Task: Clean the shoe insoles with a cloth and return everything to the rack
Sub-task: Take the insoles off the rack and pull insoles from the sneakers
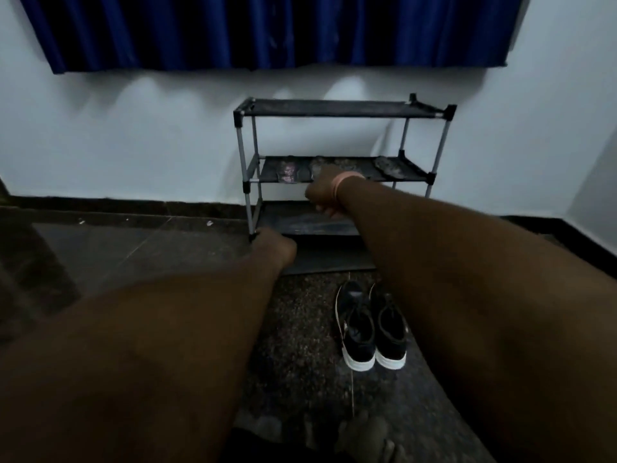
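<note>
A black three-shelf shoe rack point(344, 110) stands against the white wall. On its middle shelf lie several insoles: a pinkish patterned insole point(288, 170), a grey insole point(316, 163) and a dark insole point(389, 167) at the right end. My right hand point(322, 195), with a pink band on the wrist, reaches over the front bar of the middle shelf, fingers curled downward; what they hold is hidden. My left hand point(273, 245) is at the rack's lower left foot, its fingers hidden behind the back of the hand. A pair of black shoes point(372, 325) with white soles stands on the floor between my arms.
A blue curtain point(267, 28) hangs above the rack. The floor is dark speckled stone with a black skirting along the wall. Dull greenish fabric point(362, 436) shows at the bottom edge. The room is dim.
</note>
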